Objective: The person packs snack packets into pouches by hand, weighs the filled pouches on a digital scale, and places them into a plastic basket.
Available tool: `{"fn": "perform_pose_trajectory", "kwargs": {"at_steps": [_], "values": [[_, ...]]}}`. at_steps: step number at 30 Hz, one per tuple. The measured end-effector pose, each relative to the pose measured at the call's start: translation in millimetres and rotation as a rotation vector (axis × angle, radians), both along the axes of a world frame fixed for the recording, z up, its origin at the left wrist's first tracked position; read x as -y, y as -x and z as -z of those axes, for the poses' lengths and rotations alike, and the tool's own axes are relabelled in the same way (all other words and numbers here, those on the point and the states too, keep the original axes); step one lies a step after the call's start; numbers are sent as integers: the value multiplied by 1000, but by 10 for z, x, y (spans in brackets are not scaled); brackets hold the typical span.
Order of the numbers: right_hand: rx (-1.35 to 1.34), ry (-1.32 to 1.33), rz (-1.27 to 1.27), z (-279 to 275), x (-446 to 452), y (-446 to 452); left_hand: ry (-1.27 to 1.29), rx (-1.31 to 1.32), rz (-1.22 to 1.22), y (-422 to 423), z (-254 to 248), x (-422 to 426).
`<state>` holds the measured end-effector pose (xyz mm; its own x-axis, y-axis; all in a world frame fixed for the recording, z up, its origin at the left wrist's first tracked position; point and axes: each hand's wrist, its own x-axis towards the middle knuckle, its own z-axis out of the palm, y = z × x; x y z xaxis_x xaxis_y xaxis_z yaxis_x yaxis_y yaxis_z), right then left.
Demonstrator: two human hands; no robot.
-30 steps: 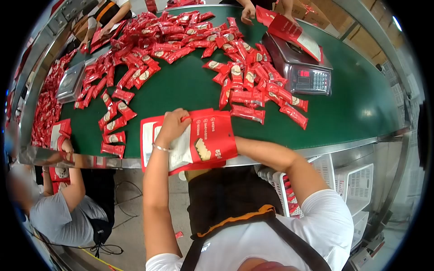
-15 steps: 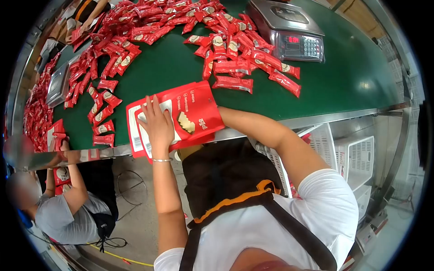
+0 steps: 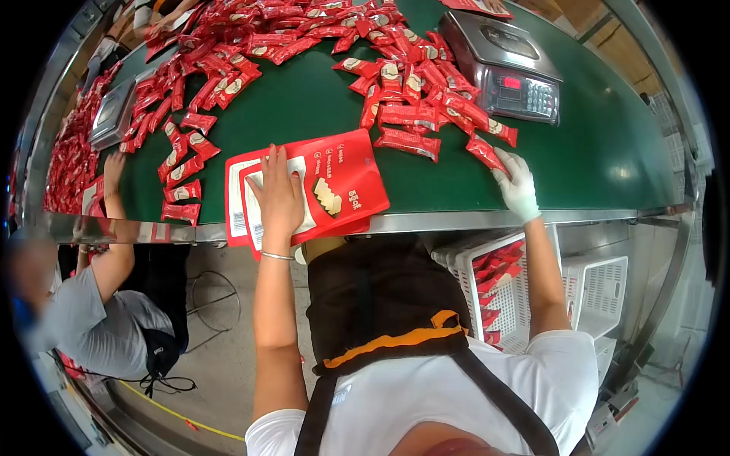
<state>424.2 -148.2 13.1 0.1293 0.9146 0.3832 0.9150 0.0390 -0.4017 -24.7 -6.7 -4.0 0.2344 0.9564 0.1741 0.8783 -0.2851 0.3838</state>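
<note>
Several flat red printed pouches (image 3: 353,163) lie stacked at the front edge of the green table. My left hand (image 3: 280,201), bare and with a bangle at the wrist, rests flat on the top pouch with fingers spread. To the right, my right hand (image 3: 518,186) wears a white glove. Its fingertips are closed on the near end of a small red wrapped snack packet (image 3: 484,154), which still lies on the table. More snack packets (image 3: 411,116) are piled just left of and behind that one.
A digital scale (image 3: 517,87) stands at the back right, another scale (image 3: 114,115) at the left. Below the metal table edge (image 3: 426,221), a white crate (image 3: 511,304) holds red packets. A co-worker in a grey shirt (image 3: 110,327) sits at left; another person's hands show at the far left.
My right hand has come out from behind the pouches and swung right to the snack packet. My left hand has stayed on the pouches. The whole view has shifted slightly.
</note>
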Motion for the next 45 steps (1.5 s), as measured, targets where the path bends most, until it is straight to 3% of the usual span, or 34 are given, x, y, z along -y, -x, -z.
{"fn": "perform_pose_trajectory", "kwargs": {"at_steps": [1,3,5,11,14,17,18,22,24,27,31,33,34,35,36,37,38,40,42,44,45], "values": [[-85,-63,-58,-125,-51,192,-14,-10,1,4,12,-3],[-6,-247,-198,-226,-367,576,-36,-16,6,4,40,-3],[108,-125,-316,43,-990,950,-25,-37,0,3,-2,25],[204,284,-294,50,-976,964,2,-25,-12,-19,27,47],[85,124,-352,67,-836,904,-20,-14,-26,30,3,-14],[-24,140,-400,-112,-576,970,-6,1,-12,16,9,11],[-8,128,-530,-57,-634,1096,6,-5,3,9,15,26],[26,93,-639,-12,-924,1399,-105,2,-46,-14,-19,24],[-472,570,-825,386,-1339,2020,-134,-37,-36,-52,-30,31],[-397,460,-937,460,-1432,2150,-190,-111,-5,-45,-50,10],[-218,253,-1169,476,-1474,2248,-27,-68,77,-11,-76,4],[159,353,-946,192,-1483,1928,-3,-89,114,1,-67,-26],[264,562,-506,-96,-1545,1907,-10,-82,103,14,-60,-42],[477,518,-453,-358,-1625,1800,0,-92,106,12,-48,-41],[369,-5,-441,-286,-1545,1529,16,-103,107,5,-35,-21],[449,-70,-382,-64,-1634,1331,20,-99,104,9,-23,-18],[467,-6,-437,-76,-1704,1239,26,-104,108,16,-17,17],[338,219,-308,-262,-1566,1240,14,-119,97,3,-15,-26],[81,183,-199,-499,-1519,1465,-3,-104,88,-4,7,-44],[-54,-219,-158,-337,-1783,1733,0,-126,89,-14,-8,-23],[-19,-55,-66,-305,-1941,1913,6,-131,100,-20,2,9]]}}
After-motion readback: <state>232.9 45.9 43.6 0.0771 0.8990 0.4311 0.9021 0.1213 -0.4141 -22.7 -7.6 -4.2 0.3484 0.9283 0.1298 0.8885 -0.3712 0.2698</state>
